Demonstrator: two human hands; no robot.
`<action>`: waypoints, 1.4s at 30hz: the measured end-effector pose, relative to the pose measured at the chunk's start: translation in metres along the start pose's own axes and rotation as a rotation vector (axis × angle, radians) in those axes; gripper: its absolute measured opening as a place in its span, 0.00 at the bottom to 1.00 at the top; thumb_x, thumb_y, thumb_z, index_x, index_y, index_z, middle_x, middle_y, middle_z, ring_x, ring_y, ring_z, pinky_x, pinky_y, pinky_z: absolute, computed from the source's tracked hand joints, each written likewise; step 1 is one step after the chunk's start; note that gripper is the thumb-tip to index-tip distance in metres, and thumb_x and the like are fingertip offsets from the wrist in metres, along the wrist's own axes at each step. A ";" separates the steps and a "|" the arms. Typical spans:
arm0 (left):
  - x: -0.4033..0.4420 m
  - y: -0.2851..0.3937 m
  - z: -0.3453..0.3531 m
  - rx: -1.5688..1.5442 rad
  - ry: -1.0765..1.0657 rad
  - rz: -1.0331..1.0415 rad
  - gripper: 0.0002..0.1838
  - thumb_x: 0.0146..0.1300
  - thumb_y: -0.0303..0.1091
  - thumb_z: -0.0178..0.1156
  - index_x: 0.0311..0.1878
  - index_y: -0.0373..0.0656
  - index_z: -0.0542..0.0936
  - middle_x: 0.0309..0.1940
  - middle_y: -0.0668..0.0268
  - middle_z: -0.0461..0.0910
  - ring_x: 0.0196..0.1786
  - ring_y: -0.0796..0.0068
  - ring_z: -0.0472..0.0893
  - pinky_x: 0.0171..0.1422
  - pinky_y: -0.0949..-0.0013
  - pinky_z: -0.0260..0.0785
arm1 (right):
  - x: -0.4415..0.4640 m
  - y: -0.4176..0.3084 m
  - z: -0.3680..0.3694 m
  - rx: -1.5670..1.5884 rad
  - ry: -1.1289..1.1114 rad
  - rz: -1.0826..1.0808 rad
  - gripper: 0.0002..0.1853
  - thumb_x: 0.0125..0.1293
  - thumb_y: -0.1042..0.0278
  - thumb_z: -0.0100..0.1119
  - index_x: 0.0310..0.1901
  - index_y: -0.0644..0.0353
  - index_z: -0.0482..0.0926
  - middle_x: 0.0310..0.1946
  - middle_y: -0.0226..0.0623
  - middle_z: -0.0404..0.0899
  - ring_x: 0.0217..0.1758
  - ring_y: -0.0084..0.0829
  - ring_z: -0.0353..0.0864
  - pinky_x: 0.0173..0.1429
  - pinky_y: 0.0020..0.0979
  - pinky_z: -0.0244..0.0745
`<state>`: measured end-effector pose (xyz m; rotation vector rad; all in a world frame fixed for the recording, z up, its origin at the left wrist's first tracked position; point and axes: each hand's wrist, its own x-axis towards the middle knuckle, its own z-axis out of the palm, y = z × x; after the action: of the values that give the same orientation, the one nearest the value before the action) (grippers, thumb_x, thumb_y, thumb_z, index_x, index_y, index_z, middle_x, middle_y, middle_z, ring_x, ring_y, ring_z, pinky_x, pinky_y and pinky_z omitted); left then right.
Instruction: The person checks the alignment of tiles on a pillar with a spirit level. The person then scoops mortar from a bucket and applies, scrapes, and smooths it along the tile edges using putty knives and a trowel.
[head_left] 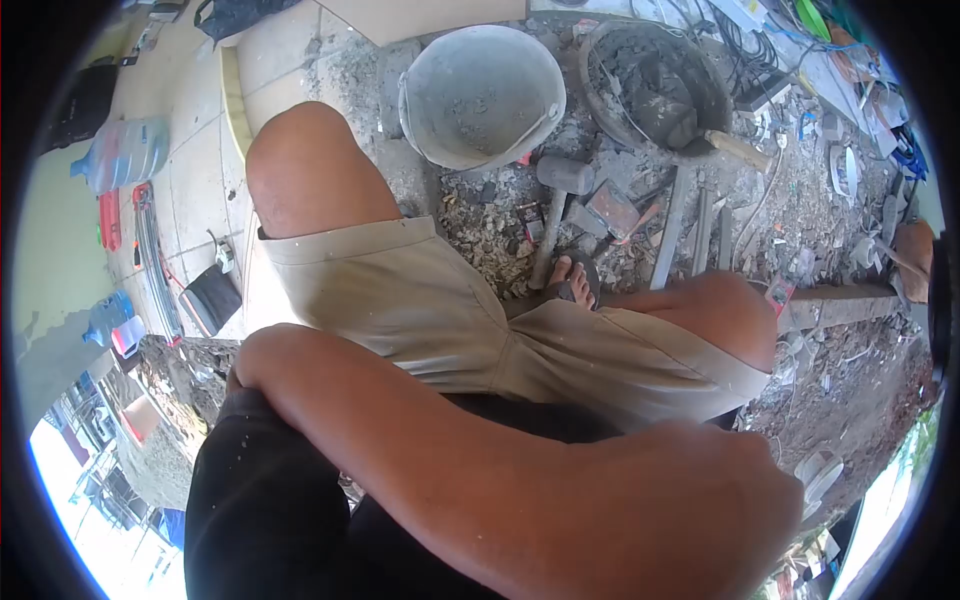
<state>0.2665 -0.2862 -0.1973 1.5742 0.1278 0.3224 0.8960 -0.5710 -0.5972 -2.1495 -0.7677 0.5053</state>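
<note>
My left arm crosses in front of my body from the lower left. My left hand is very near the camera at the lower right, its back toward me and its fingers hidden. Whether it holds anything does not show. My right hand is out of sight. Beyond my knees stands a pale grey bucket with residue inside. To its right, a dark bucket holds wet grey mortar, and a trowel with a wooden handle rests in it. A mallet leans near my sandalled foot.
Rubble covers the ground around the buckets, with grey strips lying on it. At left, pale tiles carry a large plastic bottle, a red-and-grey long tool and a dark pouch. Cables lie tangled at upper right.
</note>
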 end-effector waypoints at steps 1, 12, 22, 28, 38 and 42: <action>0.000 -0.002 0.000 0.054 -0.044 -0.047 0.13 0.49 0.29 0.62 0.40 0.41 0.75 0.38 0.61 0.76 0.48 0.58 0.77 0.52 0.61 0.69 | 0.000 0.000 0.012 -0.049 -0.026 0.015 0.16 0.64 0.62 0.61 0.45 0.67 0.79 0.37 0.52 0.84 0.38 0.43 0.83 0.46 0.42 0.79; -0.117 0.049 -0.110 0.633 1.017 -0.406 0.22 0.59 0.36 0.61 0.54 0.32 0.76 0.52 0.53 0.79 0.62 0.61 0.75 0.70 0.57 0.62 | 0.008 -0.015 0.055 -0.691 -0.044 0.232 0.18 0.60 0.58 0.52 0.46 0.56 0.84 0.43 0.56 0.82 0.48 0.55 0.81 0.51 0.46 0.76; -0.261 -0.093 -0.148 0.204 1.502 -0.874 0.17 0.68 0.38 0.56 0.55 0.37 0.75 0.46 0.62 0.79 0.51 0.72 0.78 0.64 0.66 0.68 | -0.038 -0.071 0.097 -0.978 0.279 0.045 0.18 0.62 0.62 0.52 0.49 0.60 0.81 0.44 0.54 0.81 0.49 0.56 0.80 0.51 0.47 0.74; -0.238 -0.153 -0.141 -0.001 1.388 -0.929 0.18 0.66 0.38 0.58 0.54 0.37 0.76 0.45 0.62 0.79 0.48 0.74 0.78 0.58 0.69 0.69 | -0.103 -0.303 0.254 -0.439 -0.431 -0.509 0.17 0.54 0.73 0.64 0.46 0.60 0.76 0.43 0.47 0.76 0.48 0.51 0.77 0.50 0.44 0.73; -0.181 -0.163 -0.153 0.411 1.048 -0.867 0.15 0.65 0.31 0.58 0.52 0.33 0.76 0.44 0.56 0.81 0.47 0.70 0.80 0.54 0.68 0.71 | -0.111 -0.265 0.340 -0.753 -0.648 -0.953 0.17 0.55 0.68 0.57 0.48 0.57 0.71 0.43 0.39 0.72 0.50 0.40 0.75 0.49 0.40 0.69; -0.191 -0.188 -0.142 0.348 1.079 -0.847 0.15 0.65 0.30 0.58 0.52 0.33 0.76 0.44 0.55 0.81 0.46 0.70 0.80 0.54 0.68 0.72 | -0.100 -0.262 0.346 -0.719 -0.605 -0.966 0.15 0.57 0.68 0.54 0.47 0.56 0.71 0.43 0.37 0.73 0.49 0.39 0.76 0.49 0.40 0.70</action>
<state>0.0665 -0.1969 -0.4076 1.3706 1.6974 0.4472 0.5309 -0.3161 -0.5948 -1.8534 -2.4396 0.3614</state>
